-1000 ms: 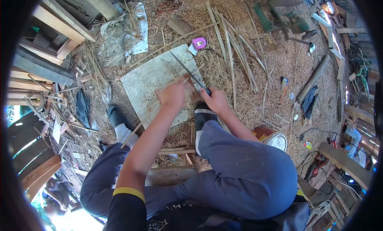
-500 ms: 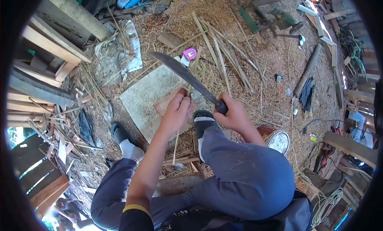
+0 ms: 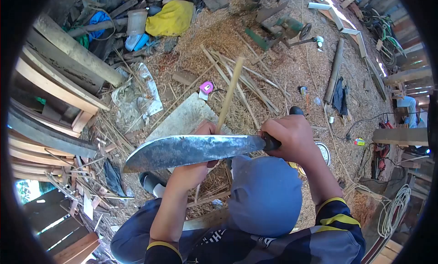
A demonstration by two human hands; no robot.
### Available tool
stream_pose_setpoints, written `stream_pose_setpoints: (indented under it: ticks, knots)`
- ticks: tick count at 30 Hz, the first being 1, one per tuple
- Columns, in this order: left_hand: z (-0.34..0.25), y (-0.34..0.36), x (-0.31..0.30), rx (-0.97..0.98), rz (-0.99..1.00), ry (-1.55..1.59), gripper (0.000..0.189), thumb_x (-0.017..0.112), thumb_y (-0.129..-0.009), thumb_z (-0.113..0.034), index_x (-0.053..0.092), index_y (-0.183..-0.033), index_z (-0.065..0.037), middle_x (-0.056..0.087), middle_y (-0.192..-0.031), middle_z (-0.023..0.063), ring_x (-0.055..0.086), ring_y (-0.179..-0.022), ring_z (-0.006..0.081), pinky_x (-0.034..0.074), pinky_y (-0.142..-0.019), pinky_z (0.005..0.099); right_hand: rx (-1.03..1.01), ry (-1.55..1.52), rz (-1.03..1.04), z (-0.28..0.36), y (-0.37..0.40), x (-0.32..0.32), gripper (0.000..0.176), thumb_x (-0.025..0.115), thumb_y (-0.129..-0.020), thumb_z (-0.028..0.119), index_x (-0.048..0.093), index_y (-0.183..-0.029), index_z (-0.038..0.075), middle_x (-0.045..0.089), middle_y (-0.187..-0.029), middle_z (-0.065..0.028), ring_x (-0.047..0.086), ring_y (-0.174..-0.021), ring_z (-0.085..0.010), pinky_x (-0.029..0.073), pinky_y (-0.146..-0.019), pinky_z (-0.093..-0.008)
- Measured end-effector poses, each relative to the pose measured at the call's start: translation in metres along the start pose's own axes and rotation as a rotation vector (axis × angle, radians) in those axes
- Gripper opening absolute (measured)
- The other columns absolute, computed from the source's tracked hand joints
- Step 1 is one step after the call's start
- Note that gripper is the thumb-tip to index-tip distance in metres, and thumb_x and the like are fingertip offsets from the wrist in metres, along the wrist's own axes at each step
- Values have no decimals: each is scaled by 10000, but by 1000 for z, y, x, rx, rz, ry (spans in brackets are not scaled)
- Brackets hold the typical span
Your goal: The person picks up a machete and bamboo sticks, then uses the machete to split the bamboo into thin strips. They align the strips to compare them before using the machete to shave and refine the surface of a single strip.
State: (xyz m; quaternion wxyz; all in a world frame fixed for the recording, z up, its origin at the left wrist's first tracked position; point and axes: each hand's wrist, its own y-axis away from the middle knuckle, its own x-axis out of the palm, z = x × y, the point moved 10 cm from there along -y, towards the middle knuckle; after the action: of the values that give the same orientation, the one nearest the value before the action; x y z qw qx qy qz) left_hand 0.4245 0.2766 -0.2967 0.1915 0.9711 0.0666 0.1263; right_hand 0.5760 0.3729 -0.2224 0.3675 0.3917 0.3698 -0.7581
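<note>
A wide machete [image 3: 196, 150] lies across the view, its dark blade pointing left and its pale edge facing up. My right hand [image 3: 289, 134] is wrapped round its black handle. Under the blade, my left hand [image 3: 204, 129] is partly hidden, with its fingers closed round a thin bamboo strip [image 3: 230, 93]. The strip rises beyond the hand, and its lower end shows below. My raised knee [image 3: 267, 193] is just below the machete handle. Beyond my left hand, a pale flat board [image 3: 182, 115] rests on the ground.
A pink tape measure [image 3: 206, 87] sits by the board's far corner. Bamboo strips [image 3: 246, 81] lie ahead on shavings. A green metal tool [image 3: 273, 33] stands farther off, a yellow sack [image 3: 170, 18] at upper left. Curved timbers [image 3: 50, 86] line the left; coiled rope [image 3: 393, 211] lies right.
The machete has come closer and turned more level, now crossing over my left hand. My right hand has risen, and the bamboo strip leans upward. The view has shifted.
</note>
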Motion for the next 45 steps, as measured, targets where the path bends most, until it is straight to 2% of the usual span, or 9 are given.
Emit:
stream_pose_setpoints:
  ticks: [2,5,10,12,17,26,31,35,45]
  knots:
    - [-5,4,5,10,47,45,144,568,-1048,-198,561,-1030,-55,456,-951,0,454,-656,63,368,-527,235,27,38,8,2,5,-8,346,823,-618,152,594,-877,147,636,-696,-38,675,-649,-280,494,-560,-413]
    - [-11,12,19,94,72,-20,297,525,-1084,-406,578,-1136,-119,403,-712,-89,303,-581,17,203,-518,218,42,34,-8,8,12,-21,361,820,-612,160,587,-886,146,639,-717,-39,679,-672,-284,505,-579,-422]
    - [3,30,32,-71,72,112,136,590,-1033,-125,592,-1145,-46,504,-1015,17,533,-779,83,446,-667,249,39,50,-96,17,32,-37,323,798,-634,155,582,-873,141,631,-710,-39,671,-660,-281,503,-582,-416]
    - [-8,33,35,15,40,-61,132,595,-1020,-103,604,-1131,-34,516,-1017,35,548,-812,116,461,-697,276,38,75,-112,19,38,-42,302,791,-651,153,583,-870,141,626,-701,-38,667,-650,-278,502,-577,-415]
    - [-9,38,42,274,60,-372,259,530,-1092,-222,566,-1304,-77,428,-765,-65,355,-638,43,264,-567,219,26,108,-96,21,45,-50,255,777,-672,124,594,-849,144,631,-685,-32,662,-620,-267,488,-551,-403]
    - [-20,50,53,381,-10,-574,221,513,-1092,-157,546,-1279,-44,551,-943,-19,479,-808,43,392,-691,212,-1,45,-146,24,49,-57,254,769,-686,131,587,-863,133,640,-703,-46,677,-650,-283,504,-562,-415]
    - [-30,52,64,422,-9,-437,258,495,-1086,-109,566,-1311,-4,624,-1124,36,562,-1023,109,465,-905,264,10,46,-134,22,51,-55,276,778,-677,140,585,-875,134,640,-702,-40,676,-654,-285,509,-575,-418]
    - [-26,53,61,410,-109,-516,243,601,-968,-88,623,-1193,1,569,-1126,167,565,-1038,343,451,-949,410,6,36,-133,21,52,-55,287,781,-680,146,583,-887,137,639,-701,-46,676,-656,-290,511,-584,-425]
    - [-35,57,68,414,-165,-595,188,611,-980,-141,642,-1110,-8,553,-1073,184,560,-1013,384,449,-920,451,98,31,-57,17,50,-54,207,771,-746,144,577,-797,96,615,-683,-111,659,-652,-351,493,-584,-440]
